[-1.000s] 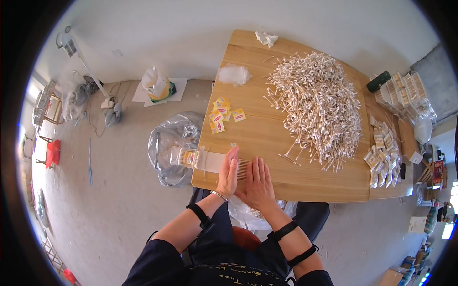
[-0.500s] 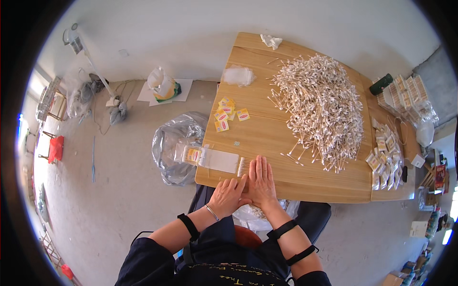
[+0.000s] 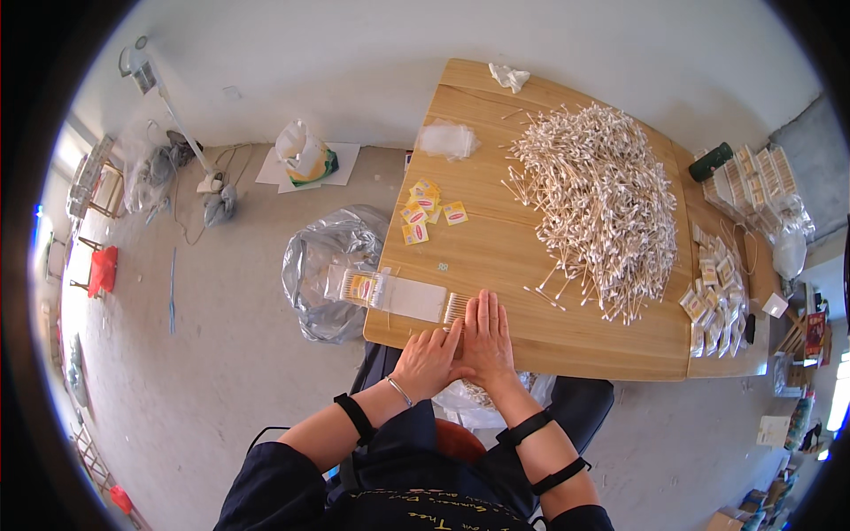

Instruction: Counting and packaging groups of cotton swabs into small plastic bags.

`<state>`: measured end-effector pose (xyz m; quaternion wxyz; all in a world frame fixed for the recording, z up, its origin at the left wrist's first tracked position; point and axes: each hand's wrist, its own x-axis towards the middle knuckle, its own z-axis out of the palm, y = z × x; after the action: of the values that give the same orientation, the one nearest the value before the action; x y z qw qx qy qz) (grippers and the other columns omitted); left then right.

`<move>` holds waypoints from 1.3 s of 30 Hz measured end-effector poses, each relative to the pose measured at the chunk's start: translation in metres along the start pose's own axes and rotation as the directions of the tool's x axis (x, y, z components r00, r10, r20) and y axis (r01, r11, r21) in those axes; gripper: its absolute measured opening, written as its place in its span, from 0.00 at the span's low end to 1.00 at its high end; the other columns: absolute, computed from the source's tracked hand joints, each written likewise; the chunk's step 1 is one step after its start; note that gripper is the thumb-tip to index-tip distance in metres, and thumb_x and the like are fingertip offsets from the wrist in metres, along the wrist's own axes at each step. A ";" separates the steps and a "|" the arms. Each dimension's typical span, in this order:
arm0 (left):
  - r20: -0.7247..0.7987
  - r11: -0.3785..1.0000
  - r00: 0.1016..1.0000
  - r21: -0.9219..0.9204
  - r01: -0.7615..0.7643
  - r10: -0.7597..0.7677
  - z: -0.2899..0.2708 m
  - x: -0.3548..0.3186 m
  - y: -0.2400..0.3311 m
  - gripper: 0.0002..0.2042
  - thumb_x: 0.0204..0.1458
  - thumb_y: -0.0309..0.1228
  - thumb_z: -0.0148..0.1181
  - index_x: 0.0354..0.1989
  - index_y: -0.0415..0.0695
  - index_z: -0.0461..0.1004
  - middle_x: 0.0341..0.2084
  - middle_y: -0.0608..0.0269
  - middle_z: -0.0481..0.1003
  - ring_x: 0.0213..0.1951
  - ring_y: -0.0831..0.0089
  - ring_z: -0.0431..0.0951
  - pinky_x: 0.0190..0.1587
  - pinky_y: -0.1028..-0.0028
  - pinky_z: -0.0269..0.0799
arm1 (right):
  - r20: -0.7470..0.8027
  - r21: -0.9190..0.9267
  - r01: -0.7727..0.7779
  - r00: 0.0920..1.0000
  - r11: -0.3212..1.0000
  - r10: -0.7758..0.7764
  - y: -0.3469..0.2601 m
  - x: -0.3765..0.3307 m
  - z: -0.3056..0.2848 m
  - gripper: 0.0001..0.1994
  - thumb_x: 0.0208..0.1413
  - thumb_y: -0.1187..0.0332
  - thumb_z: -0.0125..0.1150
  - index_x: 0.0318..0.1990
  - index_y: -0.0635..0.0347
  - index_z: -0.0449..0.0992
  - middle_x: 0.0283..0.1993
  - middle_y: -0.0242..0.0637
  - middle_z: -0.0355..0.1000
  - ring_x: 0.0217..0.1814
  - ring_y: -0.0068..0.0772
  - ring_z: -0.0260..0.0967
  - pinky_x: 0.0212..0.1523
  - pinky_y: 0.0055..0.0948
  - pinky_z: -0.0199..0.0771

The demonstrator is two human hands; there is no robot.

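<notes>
At the far left of the frame a red stool (image 3: 102, 270) stood on the floor, and a white bag (image 3: 305, 155) lay on paper at upper left. A clear plastic sack (image 3: 328, 265) sat left of centre, against the bench (image 3: 567, 341). A filled packet (image 3: 390, 292) overhung the bench's left edge, with yellow labels (image 3: 429, 208) above it. Just below centre the left hand (image 3: 427, 361) rested curled at the near edge, its grip loosely closed on nothing visible. Touching it, the right hand (image 3: 485, 341) lay flat, fingers straight, pressing a small row of swabs (image 3: 456, 308). Right of centre a big swab pile (image 3: 602, 208) covered the bench. At far right lay finished packets (image 3: 713, 296) and boxes (image 3: 748, 177).
</notes>
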<state>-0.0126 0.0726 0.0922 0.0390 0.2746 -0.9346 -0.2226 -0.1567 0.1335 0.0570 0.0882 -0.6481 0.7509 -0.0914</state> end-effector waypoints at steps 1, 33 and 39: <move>-0.016 1.000 1.000 0.003 -0.010 0.010 0.001 0.001 -0.001 0.44 0.47 0.57 0.58 0.64 0.35 0.55 0.39 0.50 0.72 0.41 0.56 0.74 0.45 0.61 0.68 | -0.007 -0.004 0.002 1.000 1.000 -0.002 0.000 0.000 0.000 0.43 0.52 0.51 0.53 0.67 0.72 0.45 0.73 0.61 0.36 0.77 0.56 0.31 0.74 0.49 0.34; 0.173 0.992 0.979 -0.053 0.113 -0.103 -0.006 0.018 -0.002 0.44 0.51 0.60 0.52 0.64 0.34 0.52 0.45 0.40 0.73 0.45 0.48 0.76 0.47 0.56 0.70 | -0.038 -0.100 0.021 0.999 0.995 -0.025 0.000 0.000 0.004 0.44 0.46 0.54 0.57 0.67 0.72 0.48 0.72 0.63 0.37 0.76 0.60 0.31 0.74 0.49 0.32; 0.195 0.971 0.969 -0.157 0.181 -0.149 -0.013 0.026 -0.002 0.43 0.52 0.61 0.51 0.65 0.36 0.50 0.36 0.40 0.77 0.37 0.47 0.79 0.39 0.55 0.73 | -0.061 -0.083 -0.007 0.998 0.997 0.002 -0.002 0.000 0.005 0.39 0.50 0.54 0.52 0.65 0.71 0.53 0.72 0.60 0.41 0.76 0.57 0.35 0.73 0.47 0.35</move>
<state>-0.0306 0.0521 0.1018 -0.0414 0.3258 -0.8852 -0.3296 -0.1536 0.1337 0.0523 0.0384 -0.6464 0.7579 -0.0795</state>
